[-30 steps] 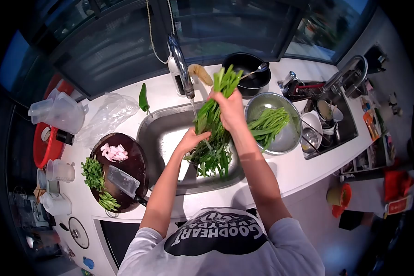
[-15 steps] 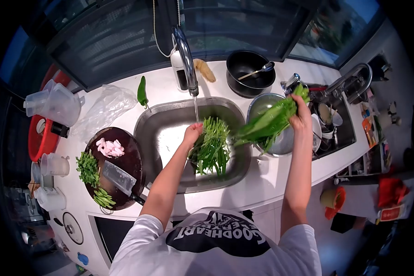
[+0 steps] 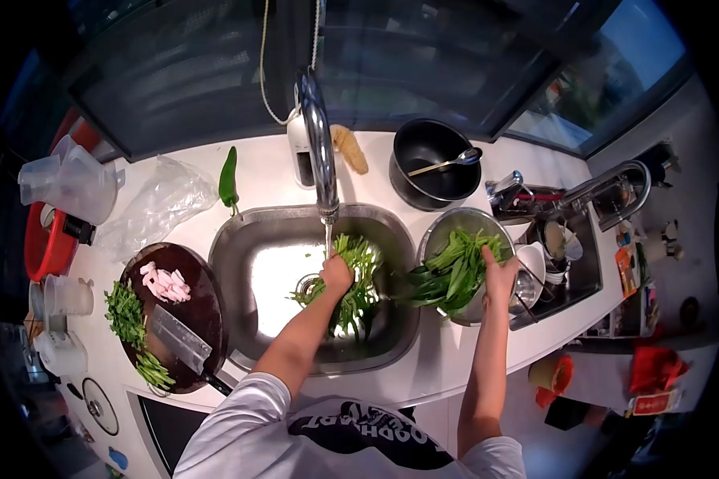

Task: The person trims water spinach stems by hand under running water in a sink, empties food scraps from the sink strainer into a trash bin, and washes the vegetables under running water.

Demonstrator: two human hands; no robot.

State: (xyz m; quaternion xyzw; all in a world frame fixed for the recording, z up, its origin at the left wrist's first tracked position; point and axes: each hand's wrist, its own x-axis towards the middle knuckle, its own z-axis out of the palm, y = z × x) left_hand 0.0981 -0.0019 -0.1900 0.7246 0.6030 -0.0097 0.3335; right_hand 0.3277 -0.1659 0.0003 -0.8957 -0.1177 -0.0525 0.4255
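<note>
Water runs from the faucet (image 3: 318, 144) into the steel sink (image 3: 236, 319). Under the stream, my left hand (image 3: 337, 274) is closed round some of the leafy greens (image 3: 359, 291) lying in the sink. My right hand (image 3: 499, 278) grips a bunch of long green leaves (image 3: 460, 275) by its stem end, over the metal bowl (image 3: 487, 220) to the right of the sink. The leaf tips stick out past the bowl's left edge towards the sink.
On the left, a round dark board (image 3: 204, 279) carries chopped pink pieces (image 3: 164, 283), a cleaver (image 3: 180, 338) and cut greens. A green pepper (image 3: 228, 180) and plastic bag (image 3: 156, 203) lie behind. At the back stands a black pot (image 3: 407, 180); dishes fill the right sink.
My right hand has brought its bunch lower, over the metal bowl. My left hand has moved onto the greens in the sink and closed round some. The whole view has shifted slightly.
</note>
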